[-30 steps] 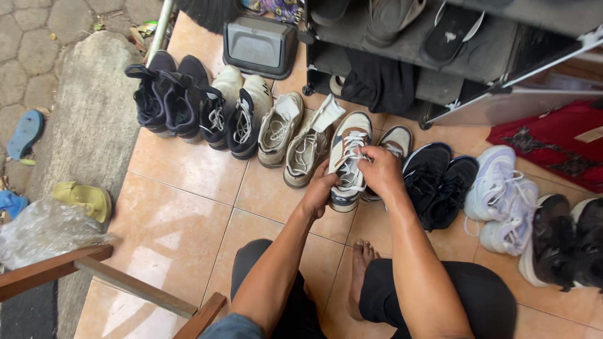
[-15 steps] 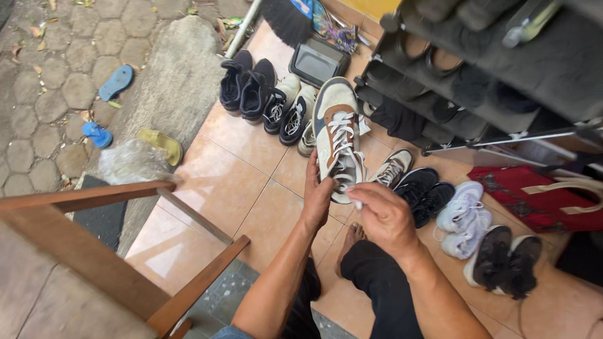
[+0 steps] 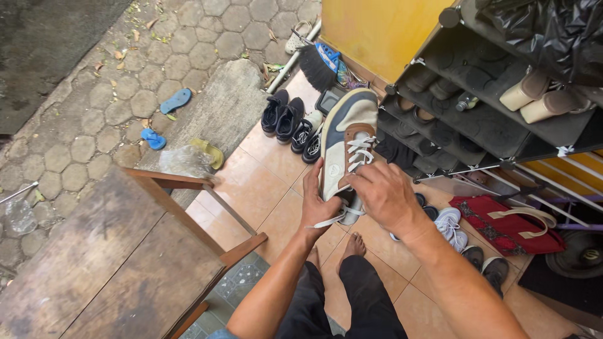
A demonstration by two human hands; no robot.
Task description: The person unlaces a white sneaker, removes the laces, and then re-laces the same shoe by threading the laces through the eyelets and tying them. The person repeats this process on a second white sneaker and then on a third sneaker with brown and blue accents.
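I hold a cream, navy and brown sneaker (image 3: 345, 129) with white laces up in front of me, toe pointing away. My left hand (image 3: 318, 202) grips its heel from the left side. My right hand (image 3: 384, 196) lies over the lace area near the tongue, fingers on the laces. A loose white lace end hangs below the shoe between my hands. My bare foot (image 3: 353, 245) and dark trousers show underneath on the orange tiles.
A row of shoes (image 3: 290, 120) lies on the tile floor (image 3: 257, 188) below a dark shoe rack (image 3: 477, 119). A wooden stool (image 3: 119, 251) stands at my left. A red bag (image 3: 509, 223), white sneakers (image 3: 451, 226) and scattered sandals (image 3: 174, 100) on paving lie around.
The sneaker went from standing in the row on the floor to being lifted up in both hands. My view swung left, bringing the wooden stool and paving into sight.
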